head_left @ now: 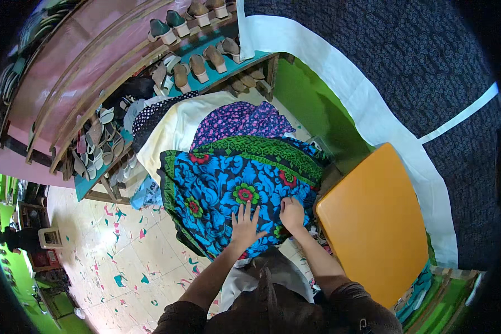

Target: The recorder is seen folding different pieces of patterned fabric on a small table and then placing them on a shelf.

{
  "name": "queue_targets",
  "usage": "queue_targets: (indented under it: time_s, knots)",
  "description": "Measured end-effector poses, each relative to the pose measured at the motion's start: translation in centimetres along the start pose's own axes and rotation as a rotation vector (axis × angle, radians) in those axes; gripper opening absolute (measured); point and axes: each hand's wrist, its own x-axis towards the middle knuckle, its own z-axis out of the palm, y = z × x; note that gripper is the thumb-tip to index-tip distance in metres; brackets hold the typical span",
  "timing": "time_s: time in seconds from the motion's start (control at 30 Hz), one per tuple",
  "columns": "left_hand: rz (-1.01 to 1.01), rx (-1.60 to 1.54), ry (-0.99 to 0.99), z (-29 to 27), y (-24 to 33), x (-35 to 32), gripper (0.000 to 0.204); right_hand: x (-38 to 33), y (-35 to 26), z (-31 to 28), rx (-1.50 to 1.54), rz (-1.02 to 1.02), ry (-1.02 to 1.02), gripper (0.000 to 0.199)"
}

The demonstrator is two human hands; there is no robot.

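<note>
A large floral cloth (217, 183), blue and black with red-and-green flowers and a green border, lies spread in front of me. My left hand (244, 227) rests flat on its near part, fingers spread, just below a red flower. To its right, my right hand (293, 216) is closed with its fingers curled against the same cloth; whatever is in them is hidden. Beyond the floral cloth lie a purple cloth with pink flowers (239, 122), a cream cloth (175, 125) and a black cloth with white dots (153, 117).
An orange tabletop (373, 222) stands close by my right arm. Behind it hangs dark patterned fabric with a white border (328, 72). Shelves with shoes (197, 67) run along the back left. Coloured scraps (118, 280) litter the tiled floor; a stool (51, 238) stands far left.
</note>
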Motion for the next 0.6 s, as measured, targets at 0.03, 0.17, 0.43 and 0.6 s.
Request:
queue_targets:
  time_s: [0.03, 0.17, 0.43, 0.6]
  knots:
    - [-0.008, -0.027, -0.044, -0.2, 0.5, -0.2, 0.1, -0.2, -0.3, -0.5, 0.08, 0.006, 0.043, 0.006]
    - [-0.154, -0.218, 0.067, 0.5, 2.1, -1.4, 0.124, -1.1, -5.9, -4.7, 0.632, 0.037, -0.149, 0.011]
    - [-0.132, -0.863, 0.442, -0.5, -2.7, -5.0, 0.028, -3.5, -11.9, -6.9, 0.934, 0.052, -0.031, 0.019]
    - [-0.046, -0.845, 0.498, -2.9, -2.8, -9.4, 0.025, -7.4, -9.5, -4.4, 0.757, 0.737, 0.256, 0.064]
